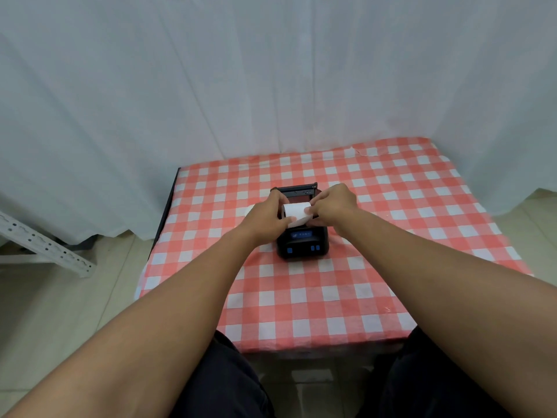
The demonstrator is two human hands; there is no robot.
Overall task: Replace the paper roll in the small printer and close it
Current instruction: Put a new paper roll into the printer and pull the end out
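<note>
Hands (301, 211) over checkered tablecloth (391, 236), white curtain (271, 70)

- There is one view only, from a wide-angle camera worn on the person's head; no second view shares the scene.
- It faces forward and steeply down, so both forearms run in from the bottom corners toward the middle of the frame.
- The desk (331, 297) lies below and ahead, its near edge low in the frame above the person's lap, its far edge against a white curtain (271, 70).
- The printer (302, 241) sits near the centre, at arm's reach.
- The wide lens bends the edges; floor tiles (60, 297) show at both sides.
</note>
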